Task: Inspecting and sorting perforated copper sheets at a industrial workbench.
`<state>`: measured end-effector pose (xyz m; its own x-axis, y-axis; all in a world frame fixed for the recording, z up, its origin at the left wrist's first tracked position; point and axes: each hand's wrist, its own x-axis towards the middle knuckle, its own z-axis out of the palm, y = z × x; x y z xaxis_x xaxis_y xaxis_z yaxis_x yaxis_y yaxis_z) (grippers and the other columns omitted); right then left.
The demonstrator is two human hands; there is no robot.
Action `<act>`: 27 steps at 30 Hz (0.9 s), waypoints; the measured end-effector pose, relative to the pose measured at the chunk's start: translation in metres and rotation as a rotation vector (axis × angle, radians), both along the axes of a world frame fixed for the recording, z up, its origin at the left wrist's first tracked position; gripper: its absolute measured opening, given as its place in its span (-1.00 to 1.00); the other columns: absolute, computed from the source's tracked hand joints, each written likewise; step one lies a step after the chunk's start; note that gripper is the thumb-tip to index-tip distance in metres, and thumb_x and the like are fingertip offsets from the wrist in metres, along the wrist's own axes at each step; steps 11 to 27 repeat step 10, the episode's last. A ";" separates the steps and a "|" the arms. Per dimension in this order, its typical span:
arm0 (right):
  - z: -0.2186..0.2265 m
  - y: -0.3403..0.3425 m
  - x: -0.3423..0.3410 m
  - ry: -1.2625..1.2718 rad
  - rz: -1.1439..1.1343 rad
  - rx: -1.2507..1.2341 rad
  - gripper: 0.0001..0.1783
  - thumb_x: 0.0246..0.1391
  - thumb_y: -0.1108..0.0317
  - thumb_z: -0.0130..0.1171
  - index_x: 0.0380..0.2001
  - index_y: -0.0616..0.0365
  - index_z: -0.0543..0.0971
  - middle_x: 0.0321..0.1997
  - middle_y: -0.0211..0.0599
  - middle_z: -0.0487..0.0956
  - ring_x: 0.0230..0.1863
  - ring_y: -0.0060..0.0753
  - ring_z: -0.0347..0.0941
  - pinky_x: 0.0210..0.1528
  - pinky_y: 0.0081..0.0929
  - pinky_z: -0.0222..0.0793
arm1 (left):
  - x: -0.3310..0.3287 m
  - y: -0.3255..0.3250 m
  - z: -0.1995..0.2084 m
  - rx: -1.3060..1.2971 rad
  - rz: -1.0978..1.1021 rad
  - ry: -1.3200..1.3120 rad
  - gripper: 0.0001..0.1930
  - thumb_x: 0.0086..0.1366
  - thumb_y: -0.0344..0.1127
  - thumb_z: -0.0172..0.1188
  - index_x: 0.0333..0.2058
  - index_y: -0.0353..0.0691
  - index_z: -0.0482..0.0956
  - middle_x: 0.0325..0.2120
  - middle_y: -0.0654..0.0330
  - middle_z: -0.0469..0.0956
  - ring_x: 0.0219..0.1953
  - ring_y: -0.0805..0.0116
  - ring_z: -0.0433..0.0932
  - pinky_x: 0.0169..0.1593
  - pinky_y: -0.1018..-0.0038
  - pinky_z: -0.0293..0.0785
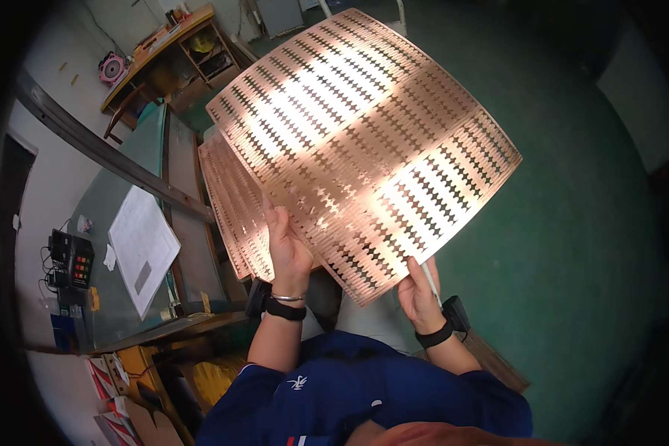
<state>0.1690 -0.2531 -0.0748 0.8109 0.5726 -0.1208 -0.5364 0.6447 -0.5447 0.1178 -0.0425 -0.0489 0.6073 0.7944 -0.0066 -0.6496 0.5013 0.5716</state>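
A large copper-coloured sheet with rows of dark notched cut-outs is held up tilted in front of me, bright glare across two bands of it. My left hand grips its left edge, thumb side up. At the near right corner my right hand pinches the sheet's edge. A thin white pen-like stick also sits between the fingers of that hand. Behind and to the left, a similar copper sheet or stack shows partly, close to my left hand; the rest is hidden by the held sheet.
On the left stands a glass-topped table with a white paper sheet and a black box with coloured buttons. A metal bar crosses above it. Far left is a wooden desk with a pink fan. Cartons stand lower left.
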 end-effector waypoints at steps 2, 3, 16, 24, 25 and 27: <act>-0.007 -0.011 0.026 -0.064 -0.070 -0.049 -0.45 0.18 0.47 -0.11 0.21 0.26 0.03 0.22 -0.16 0.20 0.21 -0.34 0.18 0.23 -0.36 0.16 | 0.010 -0.006 -0.002 0.083 -0.209 0.017 -0.49 0.35 -0.33 -0.15 0.25 0.02 -0.02 0.21 0.17 0.10 0.18 0.20 0.21 0.16 0.19 0.28; -0.010 -0.018 0.043 -0.085 -0.106 -0.054 -0.45 0.18 0.46 -0.11 0.21 0.27 0.03 0.22 -0.15 0.20 0.21 -0.33 0.18 0.23 -0.35 0.16 | 0.009 -0.006 0.000 0.137 -0.314 0.097 -0.42 0.33 -0.26 -0.07 0.26 0.00 -0.07 0.22 0.07 0.05 0.19 0.11 0.18 0.14 0.18 0.29; -0.034 -0.046 0.174 -0.206 -0.227 -0.142 -0.55 0.21 0.43 -0.16 0.14 0.27 0.12 0.11 -0.01 0.34 0.10 -0.22 0.35 0.10 -0.28 0.38 | -0.026 0.038 -0.052 0.287 -0.315 0.629 -0.34 0.29 -0.22 0.00 0.27 -0.02 -0.13 0.24 -0.03 0.00 0.22 0.01 0.12 0.10 0.11 0.34; -0.034 -0.046 0.174 -0.206 -0.227 -0.142 -0.55 0.21 0.43 -0.16 0.14 0.27 0.12 0.11 -0.01 0.34 0.10 -0.22 0.35 0.10 -0.28 0.38 | -0.026 0.038 -0.052 0.287 -0.315 0.629 -0.34 0.29 -0.22 0.00 0.27 -0.02 -0.13 0.24 -0.03 0.00 0.22 0.01 0.12 0.10 0.11 0.34; -0.034 -0.046 0.174 -0.206 -0.227 -0.142 -0.55 0.21 0.43 -0.16 0.14 0.27 0.12 0.11 -0.01 0.34 0.10 -0.22 0.35 0.10 -0.28 0.38 | -0.026 0.038 -0.052 0.287 -0.315 0.629 -0.34 0.29 -0.22 0.00 0.27 -0.02 -0.13 0.24 -0.03 0.00 0.22 0.01 0.12 0.10 0.11 0.34; -0.034 -0.046 0.174 -0.206 -0.227 -0.142 -0.55 0.21 0.43 -0.16 0.14 0.27 0.12 0.11 -0.01 0.34 0.10 -0.22 0.35 0.10 -0.28 0.38 | -0.026 0.038 -0.052 0.287 -0.315 0.629 -0.34 0.29 -0.22 0.00 0.27 -0.02 -0.13 0.24 -0.03 0.00 0.22 0.01 0.12 0.10 0.11 0.34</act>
